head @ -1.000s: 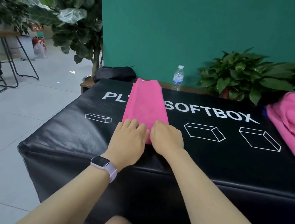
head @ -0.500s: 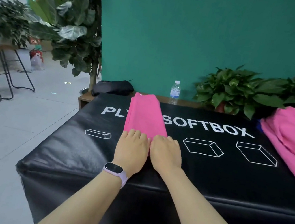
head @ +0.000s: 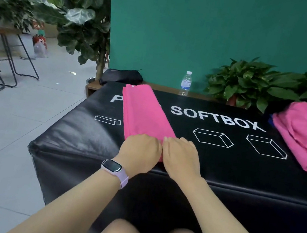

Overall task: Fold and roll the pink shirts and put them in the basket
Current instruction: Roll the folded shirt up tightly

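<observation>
A pink shirt (head: 145, 113), folded into a long narrow strip, lies lengthwise on the black soft box (head: 86, 138). My left hand (head: 140, 150), with a watch on its wrist, and my right hand (head: 181, 157) sit side by side on the strip's near end. The fingers of both hands curl down over that end and grip it. The near edge of the shirt is hidden under my hands. A loose heap of more pink shirts (head: 303, 137) lies at the box's right side. No basket is in view.
A water bottle (head: 186, 82) and a black bag (head: 121, 76) stand on a wooden ledge behind the box. Potted plants (head: 251, 84) line the back right, a tall plant (head: 80, 13) the back left. Metal stools (head: 15, 57) stand on the tiled floor to the left.
My fingers lay flatter on the shirt's near end before; they have now curled over it. The view has shifted slightly.
</observation>
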